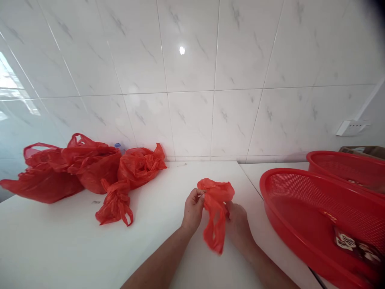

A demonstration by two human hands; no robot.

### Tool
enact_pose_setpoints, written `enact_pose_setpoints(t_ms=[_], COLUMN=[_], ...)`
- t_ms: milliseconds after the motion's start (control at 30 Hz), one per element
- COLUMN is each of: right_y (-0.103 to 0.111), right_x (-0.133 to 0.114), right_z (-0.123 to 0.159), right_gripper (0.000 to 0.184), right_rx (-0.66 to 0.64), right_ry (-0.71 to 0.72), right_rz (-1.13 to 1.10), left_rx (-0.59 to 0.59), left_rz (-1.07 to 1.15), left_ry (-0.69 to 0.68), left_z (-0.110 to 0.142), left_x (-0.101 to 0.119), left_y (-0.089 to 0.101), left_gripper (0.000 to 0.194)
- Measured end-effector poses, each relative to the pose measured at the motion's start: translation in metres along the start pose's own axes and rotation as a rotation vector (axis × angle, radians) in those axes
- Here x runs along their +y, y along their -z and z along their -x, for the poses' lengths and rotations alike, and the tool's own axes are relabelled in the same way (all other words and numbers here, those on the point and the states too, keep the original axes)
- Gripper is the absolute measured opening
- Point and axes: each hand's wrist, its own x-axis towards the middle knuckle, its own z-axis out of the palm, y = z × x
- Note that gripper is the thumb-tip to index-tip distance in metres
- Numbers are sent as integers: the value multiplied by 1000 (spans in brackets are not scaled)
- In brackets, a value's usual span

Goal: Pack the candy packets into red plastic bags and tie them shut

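Observation:
A thin red plastic bag (215,212) is held up between both hands above the white table, its loose handle part hanging down. My left hand (194,206) is closed, pinching the bag's left edge between thumb and fingers. On the other side my right hand (237,220) is closed on the bag too, though its fingertips are partly hidden behind the plastic. Whether anything is inside the bag cannot be seen.
Filled red plastic bags (99,168) stand at the back left, with a small knotted bag (116,202) in front and a blue bottle cap (117,145) behind. On the right, a large red plastic basket (288,224) holds dark printed packets (356,245); a second basket (327,158) sits behind it.

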Motion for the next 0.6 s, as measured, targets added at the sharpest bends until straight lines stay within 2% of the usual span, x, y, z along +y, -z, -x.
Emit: enact_pose_setpoints(t_ms=[67, 133, 200, 267, 367, 467, 533, 600], right_y=[2, 7, 12, 17, 21, 20, 18, 18], right_x=[3, 8, 16, 26, 39, 44, 43, 41], right_z=[-1, -3, -8, -15, -23, -26, -25, -24], right_gripper=[15, 15, 12, 13, 16, 17, 16, 15], right_rx=[-121, -172, -116, -38, -4, 15, 56, 84], right_ry=[-158, -310, -437, -518, -594, -661, -684, -672], right_rz=[-197, -403, -617, -837, -1098, -1221, -1225, -1171], left_rx=[0, 90, 277, 462, 563, 592, 630, 666], left_rz=[140, 254, 306, 291, 230, 121, 43, -95], left_ry=[86, 176, 203, 171, 166, 176, 152, 43], left_z=[-2, -10, -22, -35, -50, -52, -48, -40], left_x=[0, -1, -4, -7, -11, -12, -9, -4], left_y=[2, 10, 25, 46, 75, 88, 87, 78], left_gripper=[15, 16, 14, 11, 11, 13, 18, 26])
